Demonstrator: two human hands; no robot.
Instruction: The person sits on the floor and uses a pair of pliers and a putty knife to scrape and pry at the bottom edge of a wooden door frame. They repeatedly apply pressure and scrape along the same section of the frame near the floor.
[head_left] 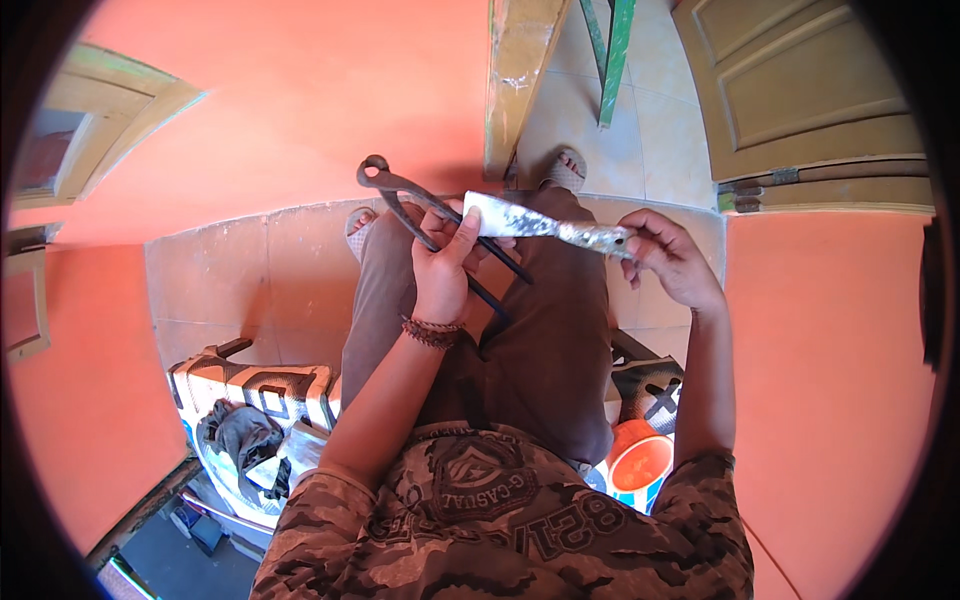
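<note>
My left hand (443, 265) is closed around a pair of dark metal pincers (402, 186), whose rounded jaws point away to the far left and whose two handles stick out toward my lap. Its thumb also presses on the wide blade of a paint-spattered putty knife (535, 222), lying crosswise over the pincers. At the other end, my right hand (668, 258) pinches the putty knife's handle near the hole in its tip. Both tools are held up above my knees. Some fingers of my left hand are hidden behind the blade.
Orange walls (300, 120) rise ahead and at both sides. A wooden door (810, 75) and a green stand leg (615, 70) are at the far right. Beside my left hip, dark cloth (240, 435) lies near a patterned seat (270, 390). An orange tub (640, 462) is by my right hip.
</note>
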